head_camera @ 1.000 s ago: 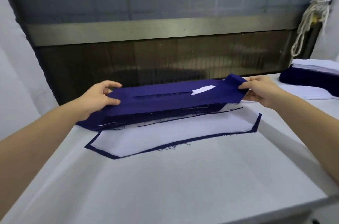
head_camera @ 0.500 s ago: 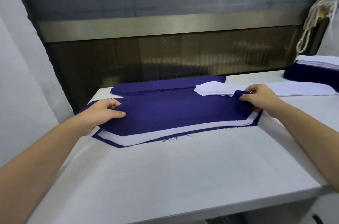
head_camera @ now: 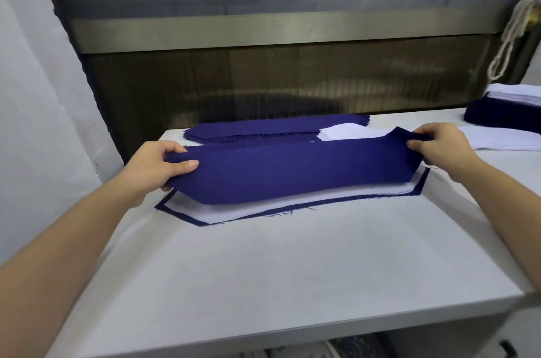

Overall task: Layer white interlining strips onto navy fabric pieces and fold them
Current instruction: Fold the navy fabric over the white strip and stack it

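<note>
Two hands stretch a navy fabric piece (head_camera: 292, 170) above a white table (head_camera: 263, 269) — the left hand (head_camera: 158, 165) pinching one end, the right hand (head_camera: 436, 149) gripping the other. It hangs over a white interlining strip (head_camera: 263, 206) lying on another navy piece (head_camera: 421, 185) — more stacks (head_camera: 263, 129) sit behind.

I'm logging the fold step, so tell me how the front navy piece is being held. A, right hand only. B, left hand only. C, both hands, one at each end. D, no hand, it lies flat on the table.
C: the left hand grips the left end of the navy piece and the right hand pinches its right end, over the white interlining.
</note>
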### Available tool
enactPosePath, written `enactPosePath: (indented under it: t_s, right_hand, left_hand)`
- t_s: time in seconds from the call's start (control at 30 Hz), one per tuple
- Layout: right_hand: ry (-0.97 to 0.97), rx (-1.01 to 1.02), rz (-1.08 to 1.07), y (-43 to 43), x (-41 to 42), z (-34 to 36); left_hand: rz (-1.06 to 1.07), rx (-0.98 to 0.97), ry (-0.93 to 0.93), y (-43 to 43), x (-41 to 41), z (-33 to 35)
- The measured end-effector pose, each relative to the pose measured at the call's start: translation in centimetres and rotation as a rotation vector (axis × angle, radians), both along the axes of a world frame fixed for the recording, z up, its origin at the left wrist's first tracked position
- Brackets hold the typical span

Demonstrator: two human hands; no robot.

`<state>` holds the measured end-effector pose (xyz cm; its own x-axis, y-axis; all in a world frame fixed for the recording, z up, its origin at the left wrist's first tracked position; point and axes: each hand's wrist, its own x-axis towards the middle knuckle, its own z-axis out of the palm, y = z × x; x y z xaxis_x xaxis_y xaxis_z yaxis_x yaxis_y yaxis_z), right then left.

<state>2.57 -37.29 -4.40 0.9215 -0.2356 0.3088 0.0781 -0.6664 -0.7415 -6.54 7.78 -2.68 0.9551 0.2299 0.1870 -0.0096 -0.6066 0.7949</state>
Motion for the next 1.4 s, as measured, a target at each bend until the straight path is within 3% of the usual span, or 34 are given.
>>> enactPosePath:
  t_s: [0.27,0.63,1.03,1.23,1.4]
  right_hand:
    - [0.193,-0.138,0.044,-0.3,-0.3,0.0]
    - [0.234,-0.182,0.059,-0.7,-0.1,-0.4]
    - [0.331,-0.456,0.025,0.0,-0.3,-0.3]
    - [0.345,-0.345,0.065,0.5,-0.4,-0.6]
    - [0.228,-0.300,0.133,0.4,-0.6,-0.4]
  left_hand:
    - [-0.102,0.361,0.116,-0.2,-0.6,-0.6]
    - [-0.096,0.576,0.088,0.3,-0.2,-1.1]
    - [-0.183,0.660,0.205,0.2,-0.2,-1.0]
    - [-0.207,0.693,0.257,-0.1,-0.2,-0.8]
    - [-0.194,0.653,0.189,-0.3,-0.5,-0.6]
